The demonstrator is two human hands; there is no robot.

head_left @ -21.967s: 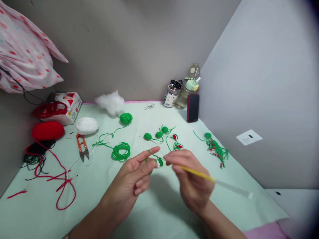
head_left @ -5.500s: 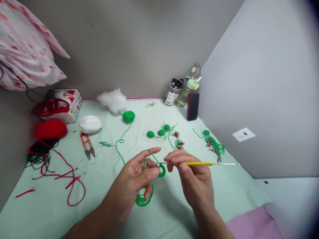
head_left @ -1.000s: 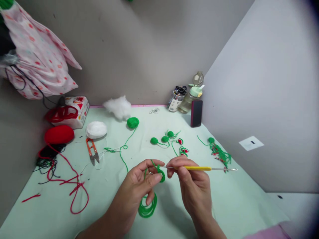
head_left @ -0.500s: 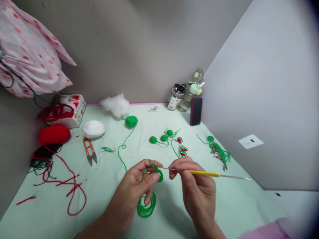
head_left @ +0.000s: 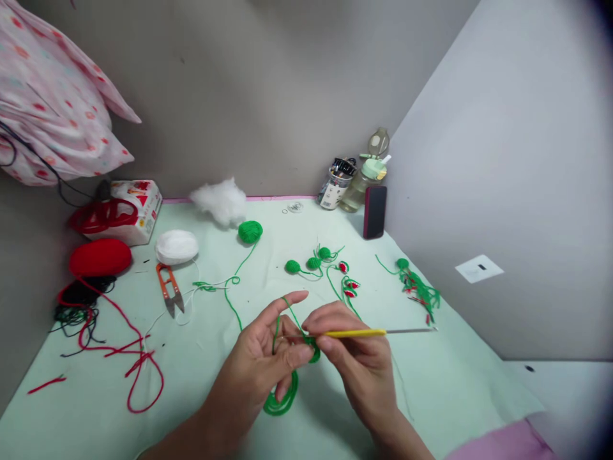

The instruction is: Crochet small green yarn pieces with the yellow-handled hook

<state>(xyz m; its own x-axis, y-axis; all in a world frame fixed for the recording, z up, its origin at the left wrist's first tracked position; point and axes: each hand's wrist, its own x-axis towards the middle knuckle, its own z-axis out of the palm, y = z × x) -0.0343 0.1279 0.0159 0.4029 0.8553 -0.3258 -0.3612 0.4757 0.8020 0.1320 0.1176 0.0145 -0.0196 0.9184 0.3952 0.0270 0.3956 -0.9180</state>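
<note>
My left hand [head_left: 263,358] pinches a small green crocheted piece [head_left: 314,351] between thumb and fingers, its index finger raised with green yarn looped over it. My right hand [head_left: 359,364] grips a crochet hook by its yellow handle [head_left: 357,333]; the thin metal shaft reaches left across the top of the green piece. My fingertips partly cover the piece and the hook's tip. Below my left hand lies a coil of green yarn [head_left: 282,404]. A green strand runs from the green yarn ball [head_left: 249,232] toward my left hand.
At left are a red yarn ball [head_left: 100,257], a white yarn ball [head_left: 177,247], orange snips [head_left: 169,291] and a tissue box [head_left: 147,207]. Small green balls [head_left: 313,263] lie mid-table. Behind stand a phone [head_left: 375,212], a pen jar [head_left: 334,190] and a bottle [head_left: 355,191].
My right hand has moved left and closer to my left hand, carrying the hook farther across the green piece. My left index finger has lifted and straightened, stretching the green yarn.
</note>
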